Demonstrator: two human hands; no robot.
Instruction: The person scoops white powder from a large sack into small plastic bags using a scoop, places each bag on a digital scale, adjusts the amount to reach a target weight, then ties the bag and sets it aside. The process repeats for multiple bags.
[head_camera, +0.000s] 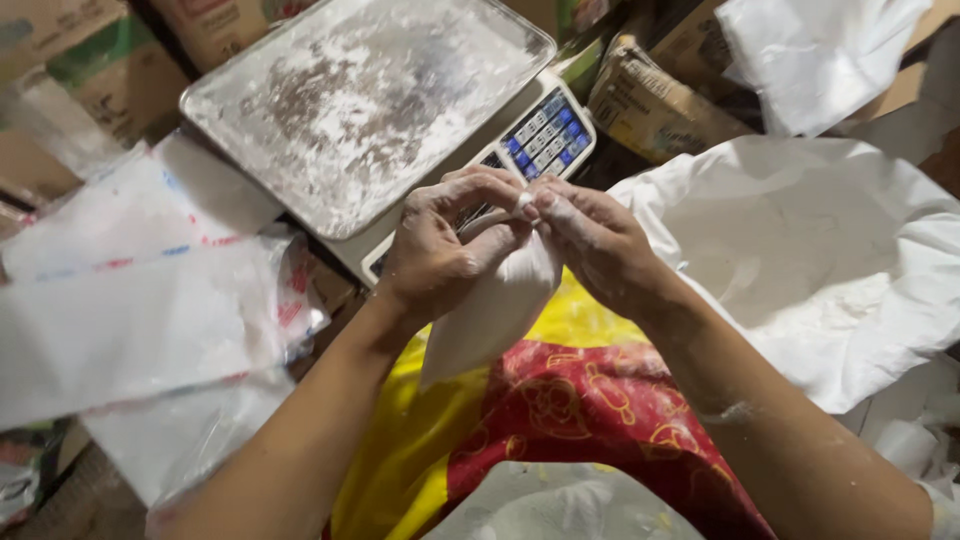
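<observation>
Pinching a white powder bag (492, 310) shut-gripped, left hand (440, 250) and right hand (595, 245) work beside cardboard boxes (650, 100).

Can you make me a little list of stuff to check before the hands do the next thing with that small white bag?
1. Both hands on the bag: ok. Left hand and right hand pinch the top of the small white bag.
2. Bag top fully closed: cannot tell, fingers cover it.
3. Bag leaking: ok, no spill visible beneath.
4. Scale tray clean: not ok, dusted with white powder.
5. Big white sack open: ok, powder shows inside.
</observation>
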